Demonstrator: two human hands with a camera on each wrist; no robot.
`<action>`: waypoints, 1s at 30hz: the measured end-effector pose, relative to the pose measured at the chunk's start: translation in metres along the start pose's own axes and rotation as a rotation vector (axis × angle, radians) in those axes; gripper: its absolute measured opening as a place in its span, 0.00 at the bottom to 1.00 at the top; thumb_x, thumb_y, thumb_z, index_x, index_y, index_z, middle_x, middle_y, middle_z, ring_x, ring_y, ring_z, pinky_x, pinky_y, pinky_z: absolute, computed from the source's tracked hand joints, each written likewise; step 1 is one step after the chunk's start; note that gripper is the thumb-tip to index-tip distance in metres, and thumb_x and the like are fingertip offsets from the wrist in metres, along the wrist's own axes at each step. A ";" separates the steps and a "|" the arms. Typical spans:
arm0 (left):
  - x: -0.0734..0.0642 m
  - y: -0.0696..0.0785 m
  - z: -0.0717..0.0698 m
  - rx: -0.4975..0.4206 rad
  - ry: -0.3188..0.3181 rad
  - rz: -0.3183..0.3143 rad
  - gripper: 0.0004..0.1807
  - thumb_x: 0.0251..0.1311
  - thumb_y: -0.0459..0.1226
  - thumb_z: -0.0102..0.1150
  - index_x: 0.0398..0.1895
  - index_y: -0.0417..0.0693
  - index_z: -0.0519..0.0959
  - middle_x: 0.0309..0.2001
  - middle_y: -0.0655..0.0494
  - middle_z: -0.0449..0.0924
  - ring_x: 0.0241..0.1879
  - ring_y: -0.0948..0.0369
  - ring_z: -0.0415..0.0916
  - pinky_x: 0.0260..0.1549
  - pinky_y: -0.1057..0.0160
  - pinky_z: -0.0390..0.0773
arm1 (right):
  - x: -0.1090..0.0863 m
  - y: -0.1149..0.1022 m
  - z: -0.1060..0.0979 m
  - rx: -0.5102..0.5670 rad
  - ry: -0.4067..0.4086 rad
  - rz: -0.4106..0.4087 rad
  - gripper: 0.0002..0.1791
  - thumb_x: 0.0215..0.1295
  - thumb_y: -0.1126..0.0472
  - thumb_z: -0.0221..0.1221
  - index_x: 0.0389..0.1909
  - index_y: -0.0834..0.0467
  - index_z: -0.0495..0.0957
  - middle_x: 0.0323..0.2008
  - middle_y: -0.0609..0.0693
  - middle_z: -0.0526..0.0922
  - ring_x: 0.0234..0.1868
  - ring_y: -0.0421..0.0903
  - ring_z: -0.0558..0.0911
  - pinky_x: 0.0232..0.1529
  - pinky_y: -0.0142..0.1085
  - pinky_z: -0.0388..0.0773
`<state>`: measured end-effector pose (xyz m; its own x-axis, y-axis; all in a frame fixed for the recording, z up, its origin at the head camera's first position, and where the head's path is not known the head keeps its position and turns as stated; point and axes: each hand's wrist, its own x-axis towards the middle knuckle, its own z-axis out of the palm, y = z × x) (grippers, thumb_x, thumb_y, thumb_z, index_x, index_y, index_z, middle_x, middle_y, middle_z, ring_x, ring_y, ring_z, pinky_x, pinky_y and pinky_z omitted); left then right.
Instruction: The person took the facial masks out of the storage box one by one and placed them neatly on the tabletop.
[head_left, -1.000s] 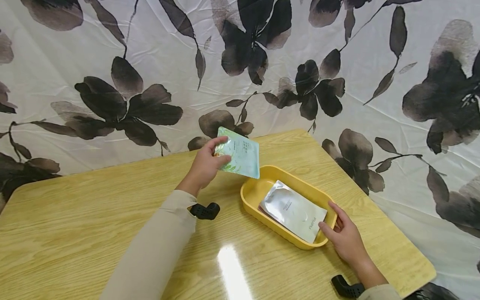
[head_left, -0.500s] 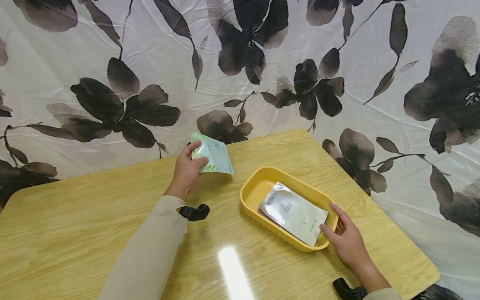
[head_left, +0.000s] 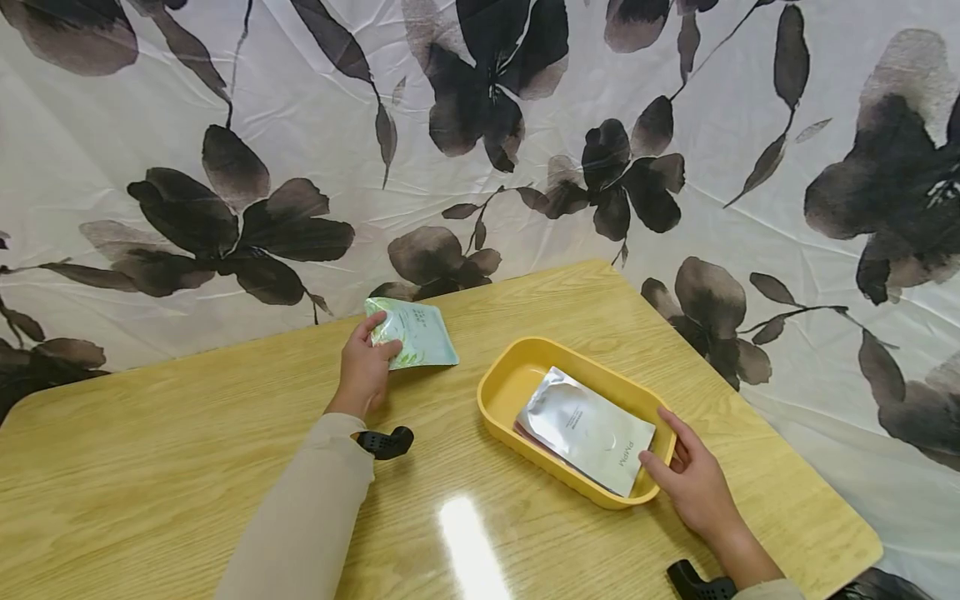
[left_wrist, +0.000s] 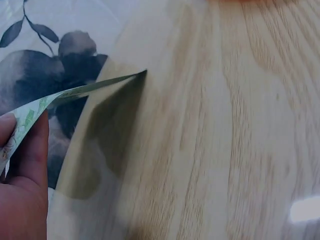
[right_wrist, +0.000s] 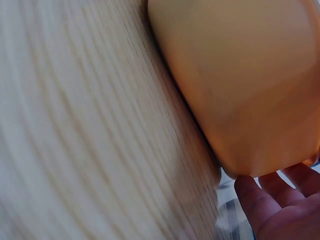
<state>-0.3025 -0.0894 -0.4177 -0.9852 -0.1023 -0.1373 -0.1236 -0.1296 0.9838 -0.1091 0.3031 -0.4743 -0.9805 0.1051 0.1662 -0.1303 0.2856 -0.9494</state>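
Note:
A pale green sheet mask packet (head_left: 423, 333) with leaf print is pinched at its left edge between thumb and fingers of my left hand (head_left: 363, 371), near the table's back edge. In the left wrist view the packet (left_wrist: 37, 107) tilts, and its far corner meets its shadow at the table surface. My right hand (head_left: 693, 483) grips the near right end of a yellow tray (head_left: 513, 383), thumb over the rim. Inside that tray lies a silver-white mask packet (head_left: 588, 429) marked PMPM, with a pinkish edge beneath it. The right wrist view shows fingertips (right_wrist: 245, 185) against the tray's outer wall.
The wood-grain table (head_left: 187, 450) carries the tray right of centre. A floral cloth (head_left: 360, 217) hangs behind the table and along its right side. Black wrist devices (head_left: 386, 442) sit on both forearms. Light glares on the table (head_left: 468, 533) in front.
My left hand has carried the green packet left, away from above the tray's far end, and lowered it toward the table. The right hand keeps its grip on the tray.

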 end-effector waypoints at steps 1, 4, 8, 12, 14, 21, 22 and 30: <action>0.001 -0.001 -0.001 0.039 0.012 0.005 0.35 0.65 0.20 0.51 0.75 0.46 0.62 0.74 0.47 0.59 0.63 0.58 0.65 0.43 0.75 0.75 | 0.000 0.000 0.000 -0.001 0.000 -0.001 0.39 0.68 0.71 0.60 0.74 0.72 0.52 0.72 0.75 0.54 0.56 0.23 0.70 0.51 0.21 0.72; 0.003 -0.004 -0.007 0.194 0.035 0.023 0.33 0.66 0.24 0.53 0.75 0.48 0.64 0.77 0.48 0.53 0.51 0.59 0.69 0.40 0.72 0.71 | 0.000 0.000 0.001 -0.003 0.000 -0.002 0.38 0.68 0.71 0.60 0.74 0.73 0.52 0.72 0.76 0.54 0.57 0.23 0.70 0.51 0.21 0.72; 0.007 -0.008 -0.015 0.378 0.051 0.037 0.32 0.67 0.26 0.55 0.74 0.48 0.64 0.77 0.46 0.53 0.48 0.56 0.69 0.51 0.62 0.71 | 0.001 -0.001 0.002 0.001 -0.003 0.000 0.38 0.68 0.71 0.60 0.74 0.73 0.52 0.71 0.76 0.54 0.57 0.23 0.69 0.52 0.21 0.71; 0.010 -0.010 -0.019 0.458 0.066 0.032 0.32 0.67 0.27 0.55 0.74 0.47 0.64 0.76 0.45 0.54 0.72 0.52 0.55 0.66 0.53 0.63 | 0.004 -0.004 0.003 0.007 -0.009 0.004 0.38 0.68 0.71 0.60 0.74 0.73 0.52 0.71 0.76 0.55 0.57 0.23 0.69 0.52 0.21 0.71; 0.012 -0.010 -0.020 0.502 0.070 0.026 0.33 0.67 0.28 0.55 0.75 0.46 0.63 0.77 0.44 0.54 0.75 0.50 0.50 0.69 0.50 0.59 | 0.005 -0.006 0.003 0.007 -0.013 0.004 0.38 0.68 0.71 0.59 0.74 0.73 0.51 0.71 0.76 0.55 0.57 0.23 0.69 0.52 0.21 0.71; 0.016 -0.017 -0.028 0.650 0.032 0.036 0.36 0.68 0.35 0.59 0.77 0.44 0.58 0.75 0.42 0.57 0.73 0.44 0.53 0.69 0.46 0.57 | 0.008 -0.005 0.003 -0.007 -0.022 0.007 0.38 0.68 0.71 0.60 0.74 0.73 0.51 0.72 0.75 0.54 0.57 0.22 0.69 0.52 0.21 0.70; 0.017 -0.019 -0.029 0.665 0.029 0.037 0.36 0.68 0.35 0.59 0.77 0.44 0.58 0.75 0.41 0.58 0.73 0.44 0.53 0.69 0.45 0.57 | 0.008 -0.005 0.003 -0.005 -0.022 0.008 0.38 0.68 0.72 0.59 0.74 0.74 0.51 0.71 0.76 0.54 0.57 0.22 0.69 0.52 0.21 0.71; 0.020 -0.026 -0.024 0.718 0.035 0.053 0.35 0.68 0.37 0.61 0.76 0.42 0.60 0.73 0.40 0.61 0.72 0.41 0.55 0.68 0.44 0.58 | 0.007 -0.006 0.002 0.011 -0.001 -0.004 0.38 0.67 0.74 0.59 0.73 0.75 0.51 0.69 0.79 0.56 0.55 0.22 0.71 0.50 0.21 0.72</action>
<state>-0.3164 -0.1123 -0.4488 -0.9891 -0.1238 -0.0792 -0.1352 0.5556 0.8204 -0.1151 0.3004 -0.4674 -0.9800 0.1030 0.1700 -0.1360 0.2759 -0.9515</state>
